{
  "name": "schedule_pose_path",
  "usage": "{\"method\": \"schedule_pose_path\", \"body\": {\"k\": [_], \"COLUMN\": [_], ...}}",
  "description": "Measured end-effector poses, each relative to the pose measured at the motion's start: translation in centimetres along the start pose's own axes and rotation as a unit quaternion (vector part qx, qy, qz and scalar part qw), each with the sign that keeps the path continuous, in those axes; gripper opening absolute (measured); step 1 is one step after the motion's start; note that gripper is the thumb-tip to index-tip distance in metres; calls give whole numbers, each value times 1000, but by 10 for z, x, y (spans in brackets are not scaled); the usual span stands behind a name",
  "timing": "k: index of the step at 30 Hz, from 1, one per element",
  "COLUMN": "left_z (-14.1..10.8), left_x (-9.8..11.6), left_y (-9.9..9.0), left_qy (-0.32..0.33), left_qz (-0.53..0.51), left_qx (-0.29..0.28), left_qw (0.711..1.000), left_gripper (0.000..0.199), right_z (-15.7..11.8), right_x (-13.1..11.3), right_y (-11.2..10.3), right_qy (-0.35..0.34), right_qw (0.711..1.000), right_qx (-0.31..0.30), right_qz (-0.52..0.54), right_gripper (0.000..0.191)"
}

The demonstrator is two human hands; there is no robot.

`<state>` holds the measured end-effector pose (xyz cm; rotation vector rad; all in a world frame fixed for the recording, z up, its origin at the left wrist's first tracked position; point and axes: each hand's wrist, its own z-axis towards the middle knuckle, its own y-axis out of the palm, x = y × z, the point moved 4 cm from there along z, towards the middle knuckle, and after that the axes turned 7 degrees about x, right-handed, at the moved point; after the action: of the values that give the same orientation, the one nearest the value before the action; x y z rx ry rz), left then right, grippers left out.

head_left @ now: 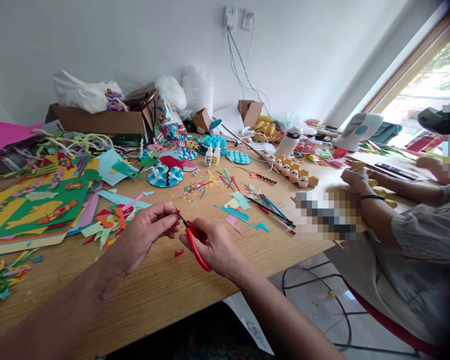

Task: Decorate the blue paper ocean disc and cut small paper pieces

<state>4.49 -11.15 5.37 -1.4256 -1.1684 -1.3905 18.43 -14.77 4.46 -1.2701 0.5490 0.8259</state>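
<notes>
My left hand (152,227) is closed in a pinch on a small piece of red paper (168,211), mostly hidden by the fingers. In my right hand (219,245) are red-handled scissors (199,254), their blades reaching the fingertips of my left hand at the red piece. Whether the blades touch the paper cannot be made out. A red scrap (179,253) lies on the table just below the hands. Beyond them, a dark red paper fish (171,162) stands on a twisted brown stem over a blue patterned disc (155,176).
Colored paper scraps (112,220) and stacked paper sheets (33,215) cover the left of the wooden table (142,310). Two glue bottles (208,156) stand behind. Pencils and brushes (272,210) lie right of my hands. At the right, a co-worker's hands (356,177) handle yellow pieces.
</notes>
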Motion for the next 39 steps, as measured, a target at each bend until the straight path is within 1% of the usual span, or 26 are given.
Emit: {"method": "schedule_pose_path", "body": {"k": [9, 21, 27, 33, 39], "left_z": [0, -1, -3, -5, -7], "left_x": [2, 0, 0, -2, -5], "left_y": [1, -3, -7, -12, -17], "left_qy": [7, 8, 12, 7, -2], "left_qz": [21, 23, 31, 32, 43], "left_qx": [-15, -17, -9, 1, -1], "left_qw": [1000, 1000, 999, 999, 999], "left_gripper": [8, 9, 8, 8, 10], "right_z": [-2, -5, -7, -7, -8], "right_x": [4, 6, 5, 6, 7], "right_y": [-1, 0, 0, 2, 4], "right_qy": [-14, -15, -20, -19, -11], "right_qw": [1000, 1000, 1000, 1000, 999], "right_qx": [22, 19, 7, 0, -23], "right_qz": [12, -2, 5, -9, -27], "right_gripper": [33, 37, 40, 41, 43]}}
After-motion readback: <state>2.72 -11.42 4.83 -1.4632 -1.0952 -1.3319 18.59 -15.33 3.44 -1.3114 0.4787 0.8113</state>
